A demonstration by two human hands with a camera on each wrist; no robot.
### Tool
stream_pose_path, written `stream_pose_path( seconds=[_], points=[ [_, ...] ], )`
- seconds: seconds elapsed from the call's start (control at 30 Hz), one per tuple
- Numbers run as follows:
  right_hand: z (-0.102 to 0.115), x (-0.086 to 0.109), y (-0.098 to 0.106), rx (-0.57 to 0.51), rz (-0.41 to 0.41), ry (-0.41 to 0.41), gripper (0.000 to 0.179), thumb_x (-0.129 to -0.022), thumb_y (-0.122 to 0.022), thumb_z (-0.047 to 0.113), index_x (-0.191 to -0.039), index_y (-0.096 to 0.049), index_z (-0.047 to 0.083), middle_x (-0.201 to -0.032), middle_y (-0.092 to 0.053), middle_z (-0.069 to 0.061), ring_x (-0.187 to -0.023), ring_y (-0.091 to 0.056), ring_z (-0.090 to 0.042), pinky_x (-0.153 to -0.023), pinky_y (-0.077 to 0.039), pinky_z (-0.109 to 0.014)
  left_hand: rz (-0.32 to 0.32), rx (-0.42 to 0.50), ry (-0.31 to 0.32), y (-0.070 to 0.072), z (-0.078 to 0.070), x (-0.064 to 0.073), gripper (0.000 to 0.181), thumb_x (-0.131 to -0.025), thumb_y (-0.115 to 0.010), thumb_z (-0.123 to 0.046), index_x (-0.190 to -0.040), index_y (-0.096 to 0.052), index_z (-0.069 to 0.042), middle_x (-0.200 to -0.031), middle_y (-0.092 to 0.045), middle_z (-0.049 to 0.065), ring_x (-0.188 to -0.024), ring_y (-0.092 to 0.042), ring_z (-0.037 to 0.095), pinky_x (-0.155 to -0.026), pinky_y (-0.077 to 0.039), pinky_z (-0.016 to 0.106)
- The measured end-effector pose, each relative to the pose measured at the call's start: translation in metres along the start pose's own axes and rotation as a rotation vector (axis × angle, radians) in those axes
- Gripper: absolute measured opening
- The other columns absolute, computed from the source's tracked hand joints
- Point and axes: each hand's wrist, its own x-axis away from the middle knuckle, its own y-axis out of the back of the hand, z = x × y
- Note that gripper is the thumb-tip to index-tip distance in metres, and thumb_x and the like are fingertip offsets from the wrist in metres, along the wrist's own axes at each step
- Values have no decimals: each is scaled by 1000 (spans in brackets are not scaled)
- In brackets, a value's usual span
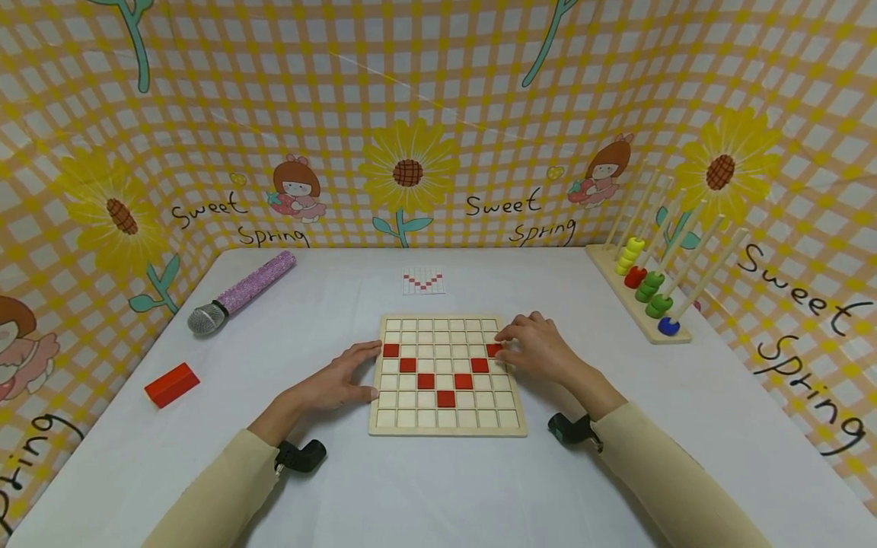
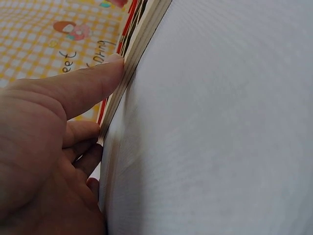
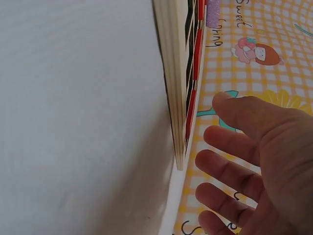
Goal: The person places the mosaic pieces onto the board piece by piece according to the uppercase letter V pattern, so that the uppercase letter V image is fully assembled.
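Note:
A wooden grid board (image 1: pixel 448 418) lies flat on the table, with several red square tiles in its cells forming a V. Its lowest red tile (image 1: pixel 446 399) sits near the front. My left hand (image 1: pixel 332 383) touches the board's left edge with thumb and fingertips, fingers straight. At the upper right, my right hand (image 1: pixel 541 348) hovers by the end red tile (image 1: pixel 494 350), which it partly covers in the head view. In the right wrist view the fingers (image 3: pixel 230 171) are spread and hold nothing, apart from the board's wooden side (image 3: pixel 172 73).
Behind the board lies a small card (image 1: pixel 423 281) printed with a red V on a grid. A purple glittery microphone (image 1: pixel 250 289) and a red block (image 1: pixel 172 385) are on the left. A wooden bead stacker (image 1: pixel 644 304) with coloured beads stands at the right.

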Motion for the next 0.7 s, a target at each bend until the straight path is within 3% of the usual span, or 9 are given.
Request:
stream_pose_path(
  seconds=[0.43,0.7],
  points=[
    [-1,16,7,-21,-47,6,27,-84,-68,27,-104,-71,9,-100,-65,-6,-95,-49,-26,-80,-37,-44,11,-29,22,2,-3,2,78,-86,-68,-25,-148,-26,-5,-158,-16,10,-147,-9,35,-115,-10,60],
    [0,23,11,-10,-85,18,28,-83,-70,27,-105,-71,10,-101,-65,-6,-94,-47,-25,-80,-36,-42,4,-20,27,4,-5,2,75,-86,-68,-24,-147,-29,-5,-157,-19,11,-146,-12,35,-116,-15,57]
  ],
)
